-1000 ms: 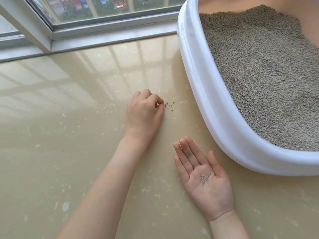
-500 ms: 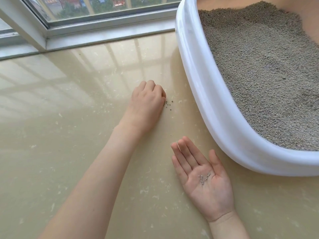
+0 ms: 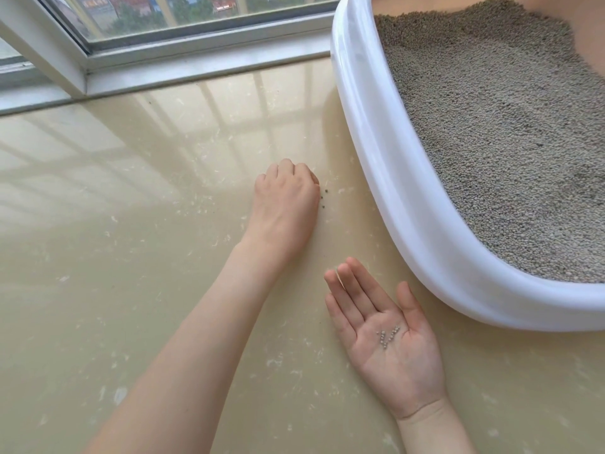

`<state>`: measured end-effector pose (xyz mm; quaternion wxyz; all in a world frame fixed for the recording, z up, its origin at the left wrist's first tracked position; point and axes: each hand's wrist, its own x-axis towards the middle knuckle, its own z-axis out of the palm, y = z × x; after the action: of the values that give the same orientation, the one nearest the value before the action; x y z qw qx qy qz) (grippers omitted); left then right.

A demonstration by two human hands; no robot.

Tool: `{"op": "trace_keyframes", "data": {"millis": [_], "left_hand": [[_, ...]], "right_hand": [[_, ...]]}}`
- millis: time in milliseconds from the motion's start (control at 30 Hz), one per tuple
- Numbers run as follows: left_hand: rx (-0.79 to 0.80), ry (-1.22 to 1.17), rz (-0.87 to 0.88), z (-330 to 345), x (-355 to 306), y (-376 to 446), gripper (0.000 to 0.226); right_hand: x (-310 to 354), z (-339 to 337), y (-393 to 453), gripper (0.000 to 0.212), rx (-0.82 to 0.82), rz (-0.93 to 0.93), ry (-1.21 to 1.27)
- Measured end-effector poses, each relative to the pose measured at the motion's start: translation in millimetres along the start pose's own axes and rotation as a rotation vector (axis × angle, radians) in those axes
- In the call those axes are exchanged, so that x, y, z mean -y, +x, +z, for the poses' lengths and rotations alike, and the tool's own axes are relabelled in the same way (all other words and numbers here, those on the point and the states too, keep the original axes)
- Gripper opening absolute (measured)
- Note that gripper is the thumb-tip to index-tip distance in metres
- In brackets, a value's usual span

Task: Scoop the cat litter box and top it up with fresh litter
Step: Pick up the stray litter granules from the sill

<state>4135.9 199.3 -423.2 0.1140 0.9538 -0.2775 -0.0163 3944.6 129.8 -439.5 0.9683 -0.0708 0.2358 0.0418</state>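
The white litter box (image 3: 386,178) sits on the glossy beige floor (image 3: 131,290) at the right of the view, its rounded rim curving from the top edge down toward the lower right, and it is filled with grey granular litter (image 3: 491,142) whose surface slopes up toward the far side. The right hand (image 3: 389,342) lies just beside the box's near wall, palm up and flat, fingers straight and together with the thumb spread a little — a small cluster of grey litter granules (image 3: 388,335) rests loose in the hollow of the palm, not gripped. The left hand (image 3: 286,204) reaches farther forward, knuckles up, its fingers curled under against the floor; whether the hidden fingertips pinch anything cannot be told from this angle. A few dark stray granules (image 3: 324,199) lie on the floor touching or just beside the thumb side of that hand, between it and the box. Beyond the hands, a white window frame (image 3: 196,50) runs along the far edge of the floor, and its bars are mirrored in the shiny tile.
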Motion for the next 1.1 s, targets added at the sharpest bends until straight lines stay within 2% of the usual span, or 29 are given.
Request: {"op": "trace_keyframes", "data": {"millis": [167,233,300,367,400,500,600,700,767,833,900,1000,1100], "left_hand": [[-0.031,-0.096,0.002,-2.8,-7.5,1.9,0.02],[0.026,0.003,0.01,0.0,-11.1,4.1,0.016],[0.009,0.11,0.057,1.1,-12.4,5.0,0.009],[0.008,0.189,0.066,-1.8,-15.3,5.2,0.023],[0.02,0.203,0.056,-3.4,-15.2,6.0,0.025],[0.032,0.119,0.028,-3.1,-13.6,1.8,0.009],[0.015,0.165,0.01,1.8,-16.2,1.6,0.013],[0.011,-0.001,-0.032,-4.9,-20.3,2.1,0.013],[-0.084,-0.181,-0.061,-21.7,-25.8,-8.4,0.02],[-0.172,-0.351,0.0,-39.7,-36.1,-34.1,0.021],[-0.108,-0.403,0.136,-44.3,-49.5,-72.6,0.021],[-0.026,-0.194,0.287,-41.5,-63.0,-117.4,0.017],[-0.056,-0.099,0.334,-39.1,-68.4,-130.4,0.014]], "right_hand": [[-0.1,-0.8,0.2,0.059,0.003,0.004,0.012],[-0.3,-0.8,-0.1,0.059,0.0,0.009,0.017],[-0.4,-0.4,-0.1,0.059,-0.009,0.011,0.019],[0.0,0.3,-0.1,0.059,-0.009,0.015,0.03],[0.3,0.7,0.1,0.059,-0.008,0.015,0.031],[0.2,1.6,0.2,0.06,-0.014,0.009,0.022],[0.3,2.5,-0.1,0.059,-0.027,0.017,0.029],[-0.2,0.5,-1.0,0.058,-0.028,0.019,0.046],[-0.8,-0.6,-0.4,0.058,-0.022,0.012,0.052],[-1.6,-1.2,-0.7,0.058,-0.011,0.01,0.048],[-2.0,-2.9,-1.4,0.056,-0.025,0.023,0.033],[-2.3,-2.3,-4.4,0.046,-0.078,0.029,-0.053],[-0.4,5.2,-8.3,0.051,-0.096,0.071,0.009]]}}
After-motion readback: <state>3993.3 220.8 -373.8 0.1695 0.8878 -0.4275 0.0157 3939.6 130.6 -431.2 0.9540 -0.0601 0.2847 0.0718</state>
